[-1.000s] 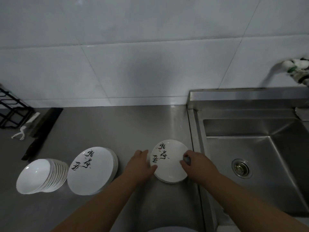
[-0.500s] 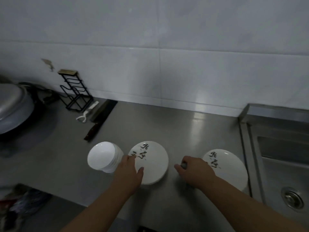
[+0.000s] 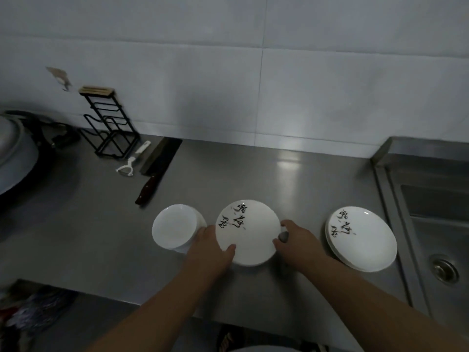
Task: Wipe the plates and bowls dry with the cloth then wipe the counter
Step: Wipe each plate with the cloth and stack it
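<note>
Head view: left hand [image 3: 209, 246] gripped the near-left rim of the middle plate stack [image 3: 247, 232], thumb on top of the plate. Right hand [image 3: 295, 243] held the same stack's right rim, fingers curled, with a small grey wad, maybe cloth [image 3: 283, 236], in its grip; hard to tell. Bowl stack [image 3: 175, 228] sat just left, touching the left hand. Second plate stack [image 3: 361, 237] lay right, apart, near the sink [image 3: 441, 224]. All on steel surface [image 3: 228, 179]. Cleaver [image 3: 158, 168], peeler [image 3: 132, 162], black rack [image 3: 107, 123] at back left.
</note>
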A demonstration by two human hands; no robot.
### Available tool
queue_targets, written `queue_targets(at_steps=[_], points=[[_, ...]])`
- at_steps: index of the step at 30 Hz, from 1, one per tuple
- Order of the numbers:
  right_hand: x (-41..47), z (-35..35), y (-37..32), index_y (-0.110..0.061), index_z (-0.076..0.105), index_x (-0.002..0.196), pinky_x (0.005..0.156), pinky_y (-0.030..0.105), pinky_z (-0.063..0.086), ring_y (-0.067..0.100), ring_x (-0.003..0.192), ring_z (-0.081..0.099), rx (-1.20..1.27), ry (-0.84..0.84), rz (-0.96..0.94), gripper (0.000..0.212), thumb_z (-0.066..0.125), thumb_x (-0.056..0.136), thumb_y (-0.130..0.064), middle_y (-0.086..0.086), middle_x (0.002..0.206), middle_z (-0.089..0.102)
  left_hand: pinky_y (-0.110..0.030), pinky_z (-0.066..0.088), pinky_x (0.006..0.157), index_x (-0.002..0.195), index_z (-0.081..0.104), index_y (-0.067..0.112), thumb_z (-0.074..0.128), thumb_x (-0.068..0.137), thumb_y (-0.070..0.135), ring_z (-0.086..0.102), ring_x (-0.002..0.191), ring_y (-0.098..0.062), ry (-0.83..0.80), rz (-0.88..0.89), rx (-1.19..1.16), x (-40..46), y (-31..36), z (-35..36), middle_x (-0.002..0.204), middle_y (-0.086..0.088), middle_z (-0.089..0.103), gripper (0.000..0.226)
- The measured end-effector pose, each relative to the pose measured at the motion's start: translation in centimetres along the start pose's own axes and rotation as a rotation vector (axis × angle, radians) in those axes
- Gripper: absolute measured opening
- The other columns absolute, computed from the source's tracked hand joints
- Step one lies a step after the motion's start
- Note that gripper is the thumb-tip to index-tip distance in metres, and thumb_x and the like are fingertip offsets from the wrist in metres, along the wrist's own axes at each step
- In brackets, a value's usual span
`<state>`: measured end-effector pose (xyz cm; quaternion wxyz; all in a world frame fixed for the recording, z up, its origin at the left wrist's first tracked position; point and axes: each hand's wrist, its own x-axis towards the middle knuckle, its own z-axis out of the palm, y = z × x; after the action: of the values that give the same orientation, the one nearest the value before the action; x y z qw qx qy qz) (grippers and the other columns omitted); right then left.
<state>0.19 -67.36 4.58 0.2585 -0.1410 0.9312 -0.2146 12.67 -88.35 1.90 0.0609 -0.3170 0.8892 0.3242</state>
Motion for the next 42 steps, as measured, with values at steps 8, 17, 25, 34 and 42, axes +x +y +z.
queue_targets(at_steps=[8, 17, 25, 34, 42], points=[[-2.1, 0.7, 0.9, -0.033, 0.054, 0.134, 0.086, 0.042, 0.058, 0.023, 0.093, 0.067, 0.261, 0.129, 0.086, 0.048, 0.069, 0.089, -0.037, -0.005, 0.104, 0.064, -0.028, 0.051, 0.082, 0.130, 0.053, 0.025, 0.081, 0.076, 0.041, 0.061, 0.098, -0.013, 0.050, 0.167, -0.234, -0.5, 0.6, -0.8, 0.118, 0.005, 0.059, 0.063], [-7.7, -0.7, 8.2, -0.034, 0.055, 0.126, 0.086, 0.035, 0.051, 0.017, 0.096, 0.061, 0.356, 0.229, 0.181, 0.041, 0.073, 0.089, -0.033, -0.008, 0.108, 0.062, -0.022, 0.051, 0.071, 0.132, 0.041, 0.047, 0.080, 0.081, 0.038, 0.065, 0.087, -0.005, -0.155, 0.257, -0.326, -5.4, 4.4, 2.2, 0.106, 0.019, 0.064, 0.065], [-10.6, -0.4, 16.3, -0.027, 0.060, 0.127, 0.082, 0.030, 0.044, 0.021, 0.102, 0.063, 0.302, 0.117, 0.265, 0.043, 0.075, 0.087, -0.032, 0.004, 0.119, 0.070, -0.014, 0.049, 0.082, 0.137, 0.047, 0.037, 0.078, 0.083, 0.031, 0.064, 0.103, -0.002, -0.259, 0.234, -0.272, -9.6, 6.0, 9.9, 0.120, 0.019, 0.065, 0.063], [-10.9, 0.7, 19.3, -0.023, 0.056, 0.134, 0.085, 0.030, 0.047, 0.025, 0.110, 0.064, 0.288, -0.014, 0.230, 0.045, 0.070, 0.093, -0.032, 0.006, 0.124, 0.068, -0.027, 0.047, 0.101, 0.145, 0.046, 0.033, 0.073, 0.084, 0.025, 0.057, 0.121, -0.005, -0.278, 0.156, -0.195, -10.9, 5.6, 13.8, 0.137, 0.015, 0.060, 0.068], [-10.1, -1.6, 17.1, -0.025, 0.062, 0.130, 0.090, 0.032, 0.048, 0.021, 0.112, 0.062, 0.136, 0.223, 0.007, 0.043, 0.063, 0.094, -0.048, 0.001, 0.123, 0.066, -0.037, 0.037, 0.116, 0.158, 0.028, 0.030, 0.072, 0.084, 0.045, 0.041, 0.141, -0.016, -0.238, 0.219, -0.017, -10.6, 4.5, 14.0, 0.157, 0.007, 0.041, 0.087]])
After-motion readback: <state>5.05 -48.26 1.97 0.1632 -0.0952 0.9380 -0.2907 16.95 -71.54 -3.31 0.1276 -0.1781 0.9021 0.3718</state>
